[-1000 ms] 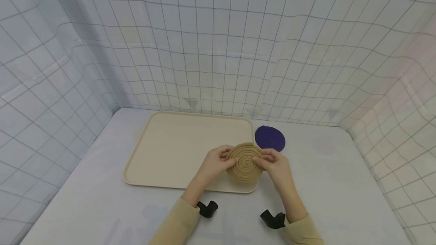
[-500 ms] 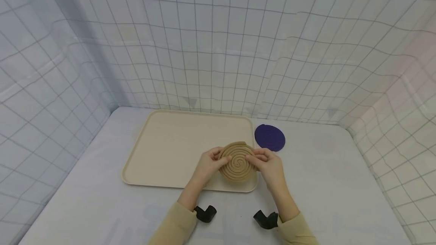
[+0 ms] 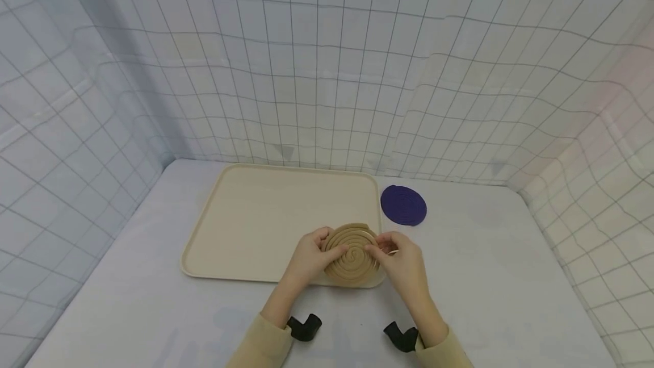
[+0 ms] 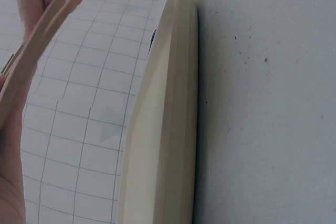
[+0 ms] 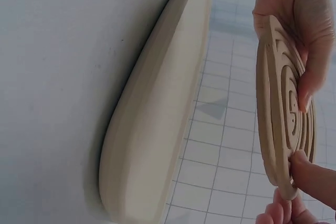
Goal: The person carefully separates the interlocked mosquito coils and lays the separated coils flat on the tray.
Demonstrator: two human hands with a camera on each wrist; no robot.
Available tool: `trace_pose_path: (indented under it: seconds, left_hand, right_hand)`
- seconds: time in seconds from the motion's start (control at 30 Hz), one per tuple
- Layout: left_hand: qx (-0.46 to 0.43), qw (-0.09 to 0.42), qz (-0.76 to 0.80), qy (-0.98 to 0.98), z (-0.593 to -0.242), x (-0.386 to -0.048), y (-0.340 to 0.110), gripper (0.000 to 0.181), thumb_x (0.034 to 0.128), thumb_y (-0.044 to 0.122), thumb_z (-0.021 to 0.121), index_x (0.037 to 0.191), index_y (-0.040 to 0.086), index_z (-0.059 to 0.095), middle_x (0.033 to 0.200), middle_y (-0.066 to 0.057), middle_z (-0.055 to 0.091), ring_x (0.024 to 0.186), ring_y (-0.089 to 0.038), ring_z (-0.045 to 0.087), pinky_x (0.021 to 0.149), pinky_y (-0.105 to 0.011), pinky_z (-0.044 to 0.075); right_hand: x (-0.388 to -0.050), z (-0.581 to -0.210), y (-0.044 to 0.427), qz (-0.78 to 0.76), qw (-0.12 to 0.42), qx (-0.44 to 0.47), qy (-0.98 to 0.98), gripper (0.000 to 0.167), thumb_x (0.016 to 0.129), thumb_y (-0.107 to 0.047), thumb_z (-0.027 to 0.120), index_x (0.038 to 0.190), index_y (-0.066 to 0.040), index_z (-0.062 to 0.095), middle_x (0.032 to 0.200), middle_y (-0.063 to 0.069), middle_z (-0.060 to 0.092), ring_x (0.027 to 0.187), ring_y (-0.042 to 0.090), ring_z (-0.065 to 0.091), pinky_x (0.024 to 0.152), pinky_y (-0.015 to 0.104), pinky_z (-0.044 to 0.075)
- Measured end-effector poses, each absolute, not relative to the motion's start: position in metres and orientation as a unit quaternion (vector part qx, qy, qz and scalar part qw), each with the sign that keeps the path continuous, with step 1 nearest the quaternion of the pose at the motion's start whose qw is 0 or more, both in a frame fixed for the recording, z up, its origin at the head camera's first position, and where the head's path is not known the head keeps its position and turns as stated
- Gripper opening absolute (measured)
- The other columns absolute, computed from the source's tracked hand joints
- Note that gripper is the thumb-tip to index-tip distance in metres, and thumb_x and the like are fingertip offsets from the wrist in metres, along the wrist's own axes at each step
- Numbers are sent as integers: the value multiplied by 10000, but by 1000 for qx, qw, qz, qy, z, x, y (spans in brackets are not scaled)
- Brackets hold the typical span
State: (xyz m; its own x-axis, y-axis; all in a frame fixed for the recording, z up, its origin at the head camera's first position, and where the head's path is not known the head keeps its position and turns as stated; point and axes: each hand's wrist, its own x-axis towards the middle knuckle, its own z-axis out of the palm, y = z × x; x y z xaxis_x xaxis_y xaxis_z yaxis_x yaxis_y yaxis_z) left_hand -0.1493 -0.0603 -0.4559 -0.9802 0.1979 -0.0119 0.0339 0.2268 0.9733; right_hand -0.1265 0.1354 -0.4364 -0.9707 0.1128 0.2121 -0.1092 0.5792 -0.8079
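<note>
A tan spiral coaster (image 3: 352, 255) is held up above the tray's front right corner, its coiled face toward the head camera. My left hand (image 3: 310, 257) grips its left edge, thumb on the coiled face and fingers behind. My right hand (image 3: 403, 260) pinches the right edge between thumb and fingers. At that edge a thin pale strip of the coaster stands out from the rest. Seen edge-on in the right wrist view, the coaster (image 5: 278, 98) shows two layers with a gap between them. Whether these are two separate pieces I cannot tell.
A cream tray (image 3: 276, 214) with a raised rim lies on the white table (image 3: 490, 277). Right of it, flat on the table, is a purple spiral coaster (image 3: 403, 205). Grid-patterned curtains (image 3: 327, 72) enclose the back and sides. Black mounts (image 3: 305, 328) sit at both wrists.
Both hands have moved left and slightly toward me with the tan coaster. At its right edge a strip now stands apart under my right fingers. The purple coaster and tray have stayed put.
</note>
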Motion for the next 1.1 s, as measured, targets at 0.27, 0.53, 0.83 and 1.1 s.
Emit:
trace_pose_path:
  seconds: [0.27,0.53,0.83,1.1]
  left_hand:
    - [111,105,613,775,-459,-147,-63,243,875,241,749,982,39,667,756,-13,674,616,-55,576,558,-204,491]
    - [88,145,657,734,-459,-147,-63,321,879,254,741,1085,22,662,813,-50,719,663,-81,647,613,-223,537]
    - [39,92,709,698,-460,-135,-38,507,897,224,726,1329,19,559,1218,-158,667,1112,-190,628,977,-318,502]
    - [41,58,664,744,-459,-133,-41,456,900,249,720,1271,9,607,1156,-158,702,1090,-257,656,970,-400,516]
  right_hand:
    - [-117,-438,138,408,137,30,-902,204,748,-147,854,813,-72,676,733,13,661,669,77,574,611,190,505]
    - [-124,-439,149,580,-19,-41,-814,222,795,-151,819,907,-17,681,767,13,639,690,86,580,634,196,497]
    - [-126,-444,143,652,46,-99,-750,234,824,-80,786,958,57,653,708,-33,635,622,62,602,616,219,554]
    - [-118,-448,137,524,162,-26,-836,203,759,-179,855,839,-75,701,728,16,682,633,54,603,568,193,507]
